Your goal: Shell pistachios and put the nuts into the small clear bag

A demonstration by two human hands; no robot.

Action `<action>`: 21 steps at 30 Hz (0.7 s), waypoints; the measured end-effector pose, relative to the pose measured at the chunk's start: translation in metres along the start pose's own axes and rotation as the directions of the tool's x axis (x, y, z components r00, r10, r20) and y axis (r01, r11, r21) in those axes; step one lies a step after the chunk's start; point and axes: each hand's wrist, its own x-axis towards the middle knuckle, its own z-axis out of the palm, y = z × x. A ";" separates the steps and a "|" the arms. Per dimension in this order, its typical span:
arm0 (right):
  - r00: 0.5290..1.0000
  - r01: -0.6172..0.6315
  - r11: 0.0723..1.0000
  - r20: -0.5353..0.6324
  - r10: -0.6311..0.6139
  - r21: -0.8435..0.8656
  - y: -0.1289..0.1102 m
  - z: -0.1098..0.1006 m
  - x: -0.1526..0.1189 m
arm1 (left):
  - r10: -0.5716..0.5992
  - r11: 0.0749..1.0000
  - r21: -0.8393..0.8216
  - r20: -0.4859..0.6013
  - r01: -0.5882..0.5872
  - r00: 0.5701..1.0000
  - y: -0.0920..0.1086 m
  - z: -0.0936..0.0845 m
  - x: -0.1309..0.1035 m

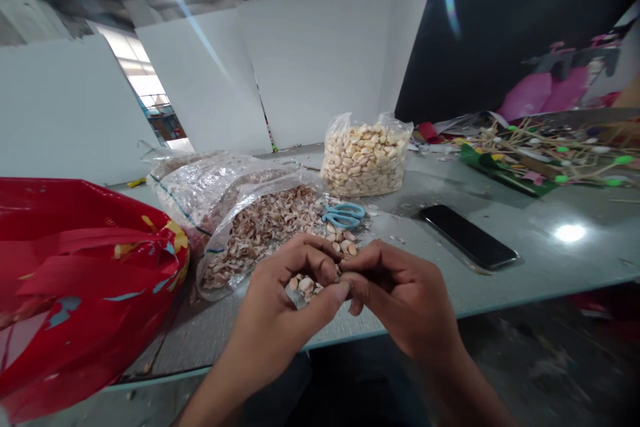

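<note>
My left hand (pixel 293 293) and my right hand (pixel 400 293) meet fingertip to fingertip above the table's front edge. Both are closed in a pinch around something small that the fingers hide. Just behind and below them lie loose garlic cloves (pixel 306 285), with more cloves (pixel 345 240) a little farther back. Blue-handled scissors (pixel 344 215) rest beyond these. To the left, an open clear bag spills dry garlic skins (pixel 270 220). A clear plastic bag full of peeled cloves (pixel 366 160) stands upright at the back.
A red plastic bag (pixel 90 280) fills the left side. Another clear bag (pixel 200 180) lies behind the skins. A black phone (pixel 469 236) is on the grey table (pixel 535 267) at right. Thin sticks with green tips (pixel 560 153) are heaped at back right.
</note>
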 end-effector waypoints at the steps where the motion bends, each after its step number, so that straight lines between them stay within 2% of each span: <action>1: 1.000 0.004 1.000 0.005 -0.004 -0.015 0.000 -0.001 0.001 | -0.001 1.000 0.017 0.006 0.001 1.000 0.001 0.000 0.000; 7: 0.996 -0.046 0.999 0.070 0.046 -0.001 0.001 -0.007 0.004 | -0.037 0.998 0.046 0.072 0.034 0.997 0.003 -0.002 0.002; 13: 0.974 -0.200 0.965 0.141 0.178 0.167 -0.001 -0.004 0.008 | -0.081 0.980 -0.165 0.199 0.115 0.977 -0.009 -0.003 0.004; 17: 0.942 -0.322 0.881 0.212 0.261 0.347 0.003 0.000 0.011 | -0.083 0.877 -0.434 0.280 0.203 0.956 -0.022 0.001 0.007; 21: 0.925 -0.372 0.807 0.250 0.284 0.458 0.006 0.003 0.012 | -0.139 0.727 -0.641 0.212 0.246 0.967 -0.030 0.005 0.008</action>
